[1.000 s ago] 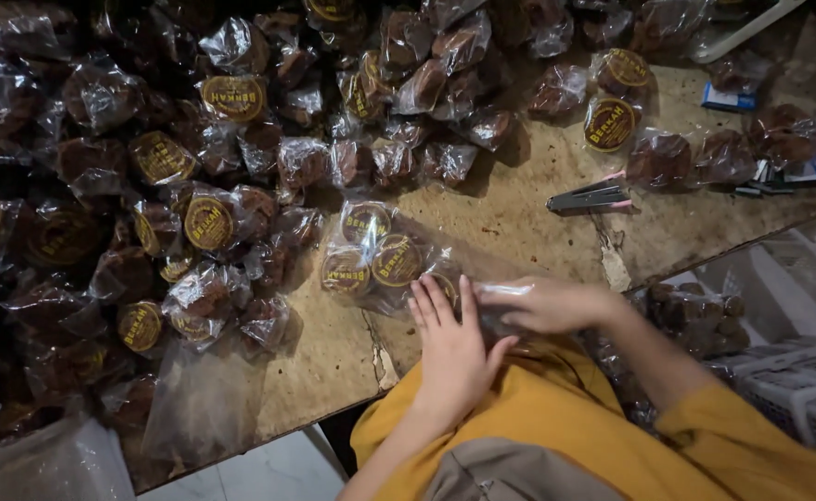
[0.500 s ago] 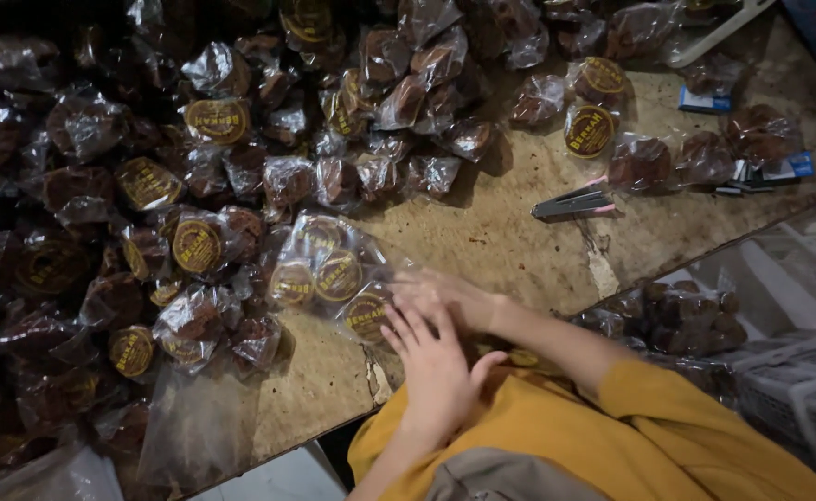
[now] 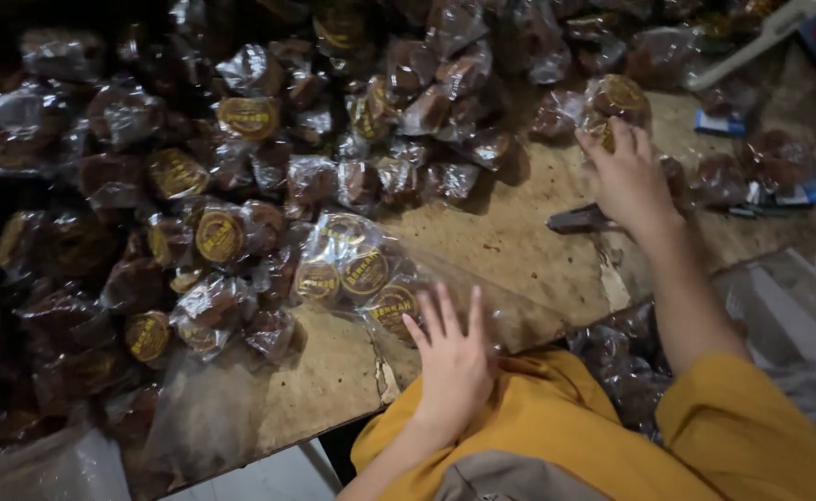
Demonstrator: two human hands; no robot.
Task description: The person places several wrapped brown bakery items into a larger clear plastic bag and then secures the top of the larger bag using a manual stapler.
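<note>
While my left hand [image 3: 454, 357] lies flat, fingers spread, on the clear plastic bag [image 3: 371, 278] of round brown cakes at the wooden table's [image 3: 528, 250] near edge, I judge it light, slippery, crushable; grip the loose film end. Farther off, my right hand [image 3: 626, 176], fingers parted, touches a wrapped cake [image 3: 616, 97].

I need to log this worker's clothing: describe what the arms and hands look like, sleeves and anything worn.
Both hands are bare: no gloves, rings, watch or bracelet show on the left hand or the right hand. The forearms are uncovered. The mustard-yellow cloth garment has loose sleeves, the right sleeve ending above the forearm.
</note>
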